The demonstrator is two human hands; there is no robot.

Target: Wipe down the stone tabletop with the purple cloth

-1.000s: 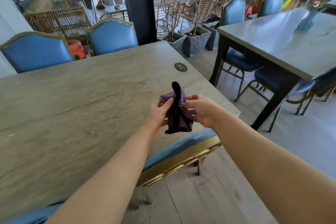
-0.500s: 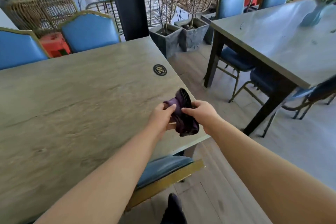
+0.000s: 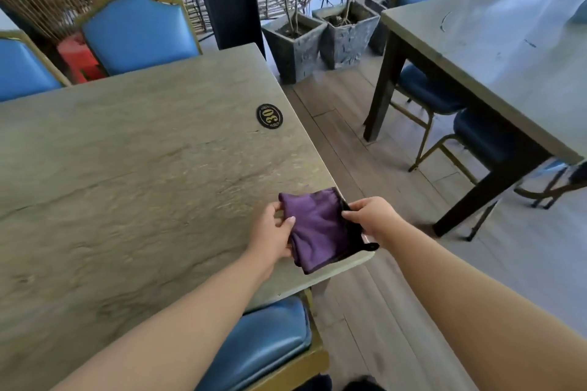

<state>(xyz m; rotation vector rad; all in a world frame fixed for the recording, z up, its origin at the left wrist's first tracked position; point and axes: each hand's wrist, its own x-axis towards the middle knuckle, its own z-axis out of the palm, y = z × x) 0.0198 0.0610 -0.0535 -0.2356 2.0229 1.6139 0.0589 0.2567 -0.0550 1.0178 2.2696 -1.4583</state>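
Observation:
The purple cloth (image 3: 319,228), dark-edged and folded flat, is spread between both hands over the near right corner of the stone tabletop (image 3: 133,174). My left hand (image 3: 274,230) pinches its left edge, thumb on top of the fabric. My right hand (image 3: 373,216) pinches the right edge, just past the table's side. Whether the cloth touches the stone I cannot tell.
A black oval number plate (image 3: 269,116) marked 30 lies near the table's right edge. A blue chair seat (image 3: 263,340) is tucked under the near corner, and more blue chairs (image 3: 136,32) stand along the far side. Two stone planters (image 3: 320,38) and a second table (image 3: 495,51) stand to the right.
The bunched cloth has been pulled open into a flat fold and lowered over the table corner. My hands have drawn apart, and the view has tilted further down.

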